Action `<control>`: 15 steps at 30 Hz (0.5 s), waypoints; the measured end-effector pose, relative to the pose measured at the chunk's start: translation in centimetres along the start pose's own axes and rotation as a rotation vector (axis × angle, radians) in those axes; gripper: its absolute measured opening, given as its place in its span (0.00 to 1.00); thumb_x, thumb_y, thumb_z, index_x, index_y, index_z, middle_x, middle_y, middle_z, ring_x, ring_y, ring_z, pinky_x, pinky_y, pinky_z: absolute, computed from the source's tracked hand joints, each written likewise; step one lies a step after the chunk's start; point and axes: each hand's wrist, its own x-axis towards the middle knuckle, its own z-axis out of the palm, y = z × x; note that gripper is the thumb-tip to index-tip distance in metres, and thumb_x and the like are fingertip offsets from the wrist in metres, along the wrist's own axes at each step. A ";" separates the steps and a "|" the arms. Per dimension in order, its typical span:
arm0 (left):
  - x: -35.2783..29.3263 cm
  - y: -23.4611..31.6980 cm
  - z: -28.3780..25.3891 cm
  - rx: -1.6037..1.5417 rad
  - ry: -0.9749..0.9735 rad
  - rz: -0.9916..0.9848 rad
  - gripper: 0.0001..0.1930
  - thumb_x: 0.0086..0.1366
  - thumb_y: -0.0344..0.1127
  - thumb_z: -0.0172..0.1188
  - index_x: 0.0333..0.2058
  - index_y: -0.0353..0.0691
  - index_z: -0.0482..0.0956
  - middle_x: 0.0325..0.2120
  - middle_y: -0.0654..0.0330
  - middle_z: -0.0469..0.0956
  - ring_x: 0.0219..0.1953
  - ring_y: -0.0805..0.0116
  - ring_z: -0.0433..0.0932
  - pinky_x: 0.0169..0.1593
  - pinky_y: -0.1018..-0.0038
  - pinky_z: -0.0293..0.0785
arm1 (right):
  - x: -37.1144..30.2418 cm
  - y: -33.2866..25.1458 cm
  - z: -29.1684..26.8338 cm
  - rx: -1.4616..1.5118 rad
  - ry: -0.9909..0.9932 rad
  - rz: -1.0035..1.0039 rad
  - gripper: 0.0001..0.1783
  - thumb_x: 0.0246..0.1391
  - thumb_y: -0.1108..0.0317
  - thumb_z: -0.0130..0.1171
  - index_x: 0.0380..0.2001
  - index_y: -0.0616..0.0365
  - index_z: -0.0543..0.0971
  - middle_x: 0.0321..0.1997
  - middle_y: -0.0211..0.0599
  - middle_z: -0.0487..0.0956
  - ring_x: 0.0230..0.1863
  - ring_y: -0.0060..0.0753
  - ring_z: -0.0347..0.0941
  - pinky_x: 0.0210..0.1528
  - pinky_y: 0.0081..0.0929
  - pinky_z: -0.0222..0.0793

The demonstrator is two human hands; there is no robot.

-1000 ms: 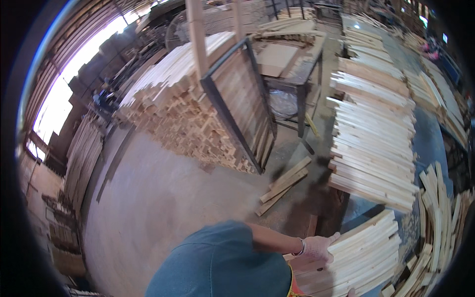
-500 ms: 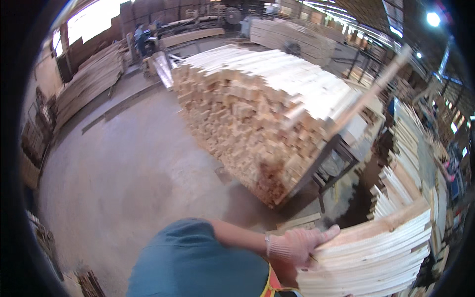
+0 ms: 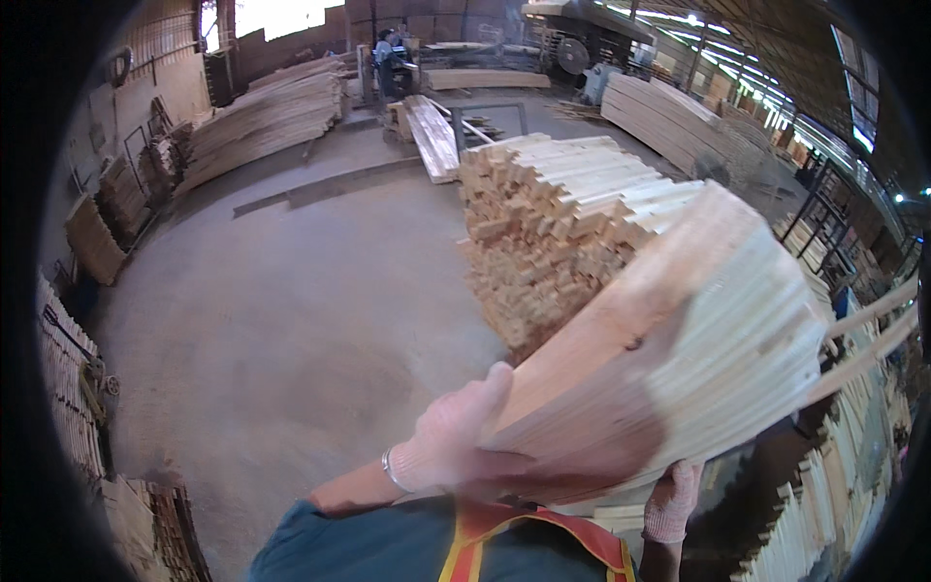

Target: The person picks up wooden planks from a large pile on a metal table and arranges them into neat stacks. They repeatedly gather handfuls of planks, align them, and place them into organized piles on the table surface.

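Observation:
A thick bundle of pale wooden strips is held in front of my body, slanting up toward the far right. My gloved left hand grips its near left end, with the thumb along the top edge and the other fingers out of sight behind the wood. Below the bundle's right part, my gloved right hand clasps the lower edge, fingers curled round it. Just beyond, partly covered by the bundle, rises a large stack of wooden strips with uneven ends facing me.
Concrete floor stretches out at the left. More strips lie in a pile at the lower right. Boards lean along the far left wall. A person stands at the back near a long plank.
The bundle has been lifted from the right-hand pile and swung left, before the large stack. My right hand has come into view under it. My view has turned rightward-to-left.

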 end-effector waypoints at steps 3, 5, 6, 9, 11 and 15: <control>-0.7 -5.4 -2.0 0.083 0.225 0.071 0.71 0.44 0.52 0.87 0.80 0.47 0.47 0.57 0.43 0.80 0.52 0.40 0.83 0.54 0.59 0.79 | 4.6 4.5 4.5 -0.353 -0.234 -0.067 0.33 0.68 0.58 0.56 0.72 0.59 0.66 0.67 0.36 0.74 0.65 0.37 0.72 0.71 0.35 0.64; 0.3 -8.0 -3.3 0.043 0.240 -0.003 0.71 0.45 0.52 0.87 0.80 0.45 0.47 0.59 0.45 0.80 0.55 0.48 0.83 0.58 0.61 0.79 | 9.2 7.9 7.7 -0.390 -0.345 -0.119 0.27 0.69 0.64 0.54 0.68 0.60 0.68 0.64 0.40 0.75 0.62 0.38 0.74 0.64 0.36 0.71; 0.8 -9.3 -4.6 0.050 0.272 -0.023 0.71 0.46 0.52 0.88 0.80 0.44 0.46 0.60 0.45 0.80 0.56 0.52 0.83 0.59 0.62 0.78 | 11.4 9.4 9.6 -0.390 -0.412 -0.148 0.24 0.70 0.68 0.53 0.66 0.60 0.68 0.63 0.42 0.75 0.61 0.39 0.75 0.61 0.36 0.74; 0.1 -13.3 -7.0 -0.196 0.390 -0.232 0.71 0.47 0.50 0.88 0.80 0.41 0.46 0.62 0.48 0.79 0.59 0.59 0.82 0.62 0.63 0.78 | 13.9 12.2 15.8 -0.422 -0.574 -0.025 0.18 0.71 0.75 0.53 0.62 0.58 0.71 0.55 0.48 0.79 0.54 0.39 0.79 0.55 0.35 0.78; 1.6 -15.1 -8.5 -0.379 0.556 -0.318 0.61 0.48 0.36 0.84 0.75 0.30 0.53 0.53 0.52 0.83 0.53 0.67 0.83 0.56 0.69 0.81 | 16.8 14.6 21.9 -0.060 -0.642 0.260 0.21 0.71 0.75 0.54 0.64 0.57 0.69 0.55 0.46 0.80 0.54 0.39 0.80 0.55 0.36 0.80; 4.3 -17.8 -13.1 -0.403 0.729 -0.442 0.58 0.46 0.33 0.84 0.73 0.31 0.57 0.54 0.52 0.82 0.53 0.62 0.84 0.57 0.65 0.82 | 21.4 17.3 33.2 0.345 -0.709 0.569 0.27 0.69 0.71 0.58 0.69 0.56 0.67 0.60 0.39 0.79 0.58 0.36 0.78 0.59 0.35 0.77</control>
